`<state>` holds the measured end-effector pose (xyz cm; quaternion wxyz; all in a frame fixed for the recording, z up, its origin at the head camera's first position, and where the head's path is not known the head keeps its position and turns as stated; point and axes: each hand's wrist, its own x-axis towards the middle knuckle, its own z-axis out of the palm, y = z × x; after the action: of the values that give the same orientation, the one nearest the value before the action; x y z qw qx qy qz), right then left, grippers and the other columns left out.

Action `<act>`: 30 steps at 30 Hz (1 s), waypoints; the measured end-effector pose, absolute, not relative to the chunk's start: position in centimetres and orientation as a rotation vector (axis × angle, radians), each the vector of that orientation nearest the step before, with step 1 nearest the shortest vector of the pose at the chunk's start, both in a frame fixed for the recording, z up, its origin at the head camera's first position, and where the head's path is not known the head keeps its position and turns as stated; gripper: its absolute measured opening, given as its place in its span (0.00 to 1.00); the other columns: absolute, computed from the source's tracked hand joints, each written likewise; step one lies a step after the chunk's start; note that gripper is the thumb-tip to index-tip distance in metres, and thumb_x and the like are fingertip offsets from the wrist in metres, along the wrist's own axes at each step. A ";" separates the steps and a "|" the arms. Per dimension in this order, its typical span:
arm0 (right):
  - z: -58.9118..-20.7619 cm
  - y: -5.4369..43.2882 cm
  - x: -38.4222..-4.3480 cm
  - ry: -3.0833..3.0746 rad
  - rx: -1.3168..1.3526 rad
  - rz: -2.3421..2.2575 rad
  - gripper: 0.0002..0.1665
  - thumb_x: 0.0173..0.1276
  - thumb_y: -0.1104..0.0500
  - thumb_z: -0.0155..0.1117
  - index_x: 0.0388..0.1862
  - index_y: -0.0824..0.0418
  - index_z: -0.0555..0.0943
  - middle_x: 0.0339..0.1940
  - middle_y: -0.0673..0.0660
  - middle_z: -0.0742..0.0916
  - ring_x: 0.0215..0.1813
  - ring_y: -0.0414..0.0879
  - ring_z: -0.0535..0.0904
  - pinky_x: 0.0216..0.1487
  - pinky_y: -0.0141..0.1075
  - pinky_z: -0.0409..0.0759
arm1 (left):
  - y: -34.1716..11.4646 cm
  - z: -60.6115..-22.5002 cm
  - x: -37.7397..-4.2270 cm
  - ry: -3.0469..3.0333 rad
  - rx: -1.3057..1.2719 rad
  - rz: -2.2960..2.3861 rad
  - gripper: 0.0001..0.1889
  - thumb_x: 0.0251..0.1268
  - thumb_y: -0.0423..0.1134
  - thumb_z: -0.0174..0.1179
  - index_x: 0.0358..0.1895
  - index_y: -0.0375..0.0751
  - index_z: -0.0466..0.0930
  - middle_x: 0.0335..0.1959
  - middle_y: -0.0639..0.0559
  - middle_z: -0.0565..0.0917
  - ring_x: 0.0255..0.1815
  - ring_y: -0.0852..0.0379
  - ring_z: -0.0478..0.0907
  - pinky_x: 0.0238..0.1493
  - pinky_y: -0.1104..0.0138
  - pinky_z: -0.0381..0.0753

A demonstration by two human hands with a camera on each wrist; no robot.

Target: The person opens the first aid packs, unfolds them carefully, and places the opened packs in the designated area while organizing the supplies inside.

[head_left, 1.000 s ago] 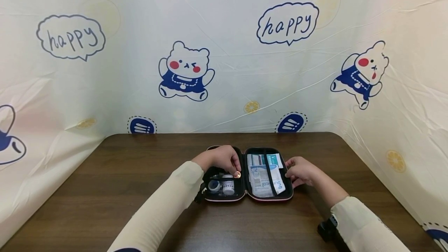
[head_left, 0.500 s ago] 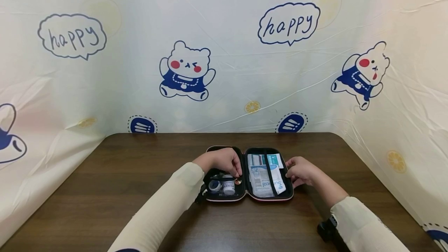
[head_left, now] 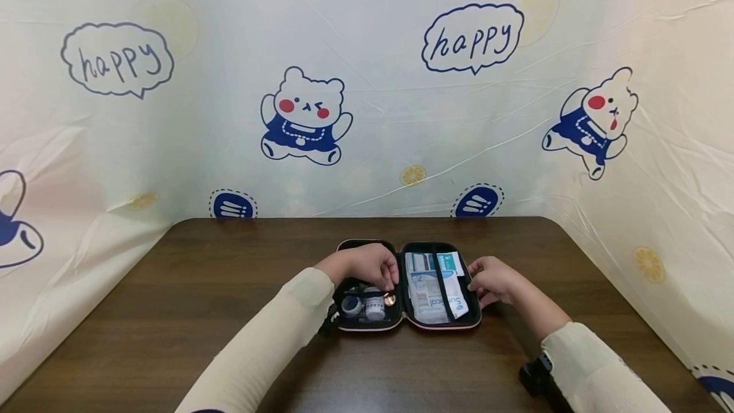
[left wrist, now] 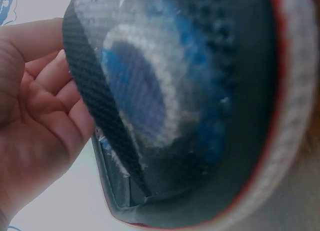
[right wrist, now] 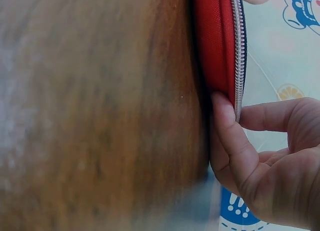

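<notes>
A red zippered case [right wrist: 215,46] with a black lining lies unfolded on the table. My left hand [head_left: 369,264] reaches into its left half, pinching the black elastic strap [left wrist: 97,91] at its right end. A small round copper-coloured thing [head_left: 390,299] sits just below those fingertips. Clear-wrapped round items, including a white bottle [head_left: 375,306], are tucked under the strap. My right hand [head_left: 494,280] grips the outer edge of the right half, thumb and fingers at the zipper [right wrist: 239,66]. In that half, a white and blue "Surgical" packet [head_left: 427,292] lies under another strap [head_left: 441,282].
The brown wooden table [head_left: 229,285] extends around the case on all sides. Behind it hangs a pale curtain [head_left: 378,126] printed with bears and the word "happy". A dark wrist camera [head_left: 536,375] is strapped below the right sleeve.
My left fingertips have come off the copper-coloured thing, which now lies lower and shows more fully under them at the strap. The right hand has kept its place on the case.
</notes>
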<state>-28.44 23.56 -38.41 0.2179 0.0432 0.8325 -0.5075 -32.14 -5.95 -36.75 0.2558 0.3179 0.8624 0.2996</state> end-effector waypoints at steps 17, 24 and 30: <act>-38.6 23.6 -28.3 2.281 0.141 -1.437 0.24 0.65 0.71 0.58 0.59 0.72 0.66 0.41 0.66 0.78 0.32 0.51 0.77 0.31 0.39 0.85 | -7.2 -36.4 -31.7 2.288 0.850 0.861 0.08 0.62 0.24 0.60 0.39 0.37 0.83 0.37 0.53 0.84 0.39 0.59 0.79 0.42 0.67 0.80; -38.8 24.0 -28.2 2.256 0.121 -1.468 0.24 0.67 0.70 0.58 0.61 0.73 0.66 0.43 0.67 0.79 0.36 0.51 0.79 0.34 0.42 0.85 | -8.8 -36.3 -31.6 2.326 0.849 0.921 0.09 0.62 0.30 0.63 0.44 0.41 0.84 0.42 0.54 0.84 0.44 0.57 0.80 0.51 0.63 0.81; -38.8 24.3 -28.0 2.227 0.104 -1.534 0.25 0.68 0.68 0.58 0.61 0.75 0.65 0.42 0.66 0.81 0.35 0.50 0.81 0.35 0.43 0.86 | -9.8 -36.8 -31.3 2.359 0.867 1.071 0.10 0.61 0.33 0.66 0.46 0.38 0.84 0.41 0.52 0.84 0.41 0.56 0.79 0.48 0.64 0.82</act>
<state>-28.04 24.33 -38.81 0.2159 0.0374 0.8036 -0.5533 -31.33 -9.84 -36.81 0.2034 0.3107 0.8454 0.3840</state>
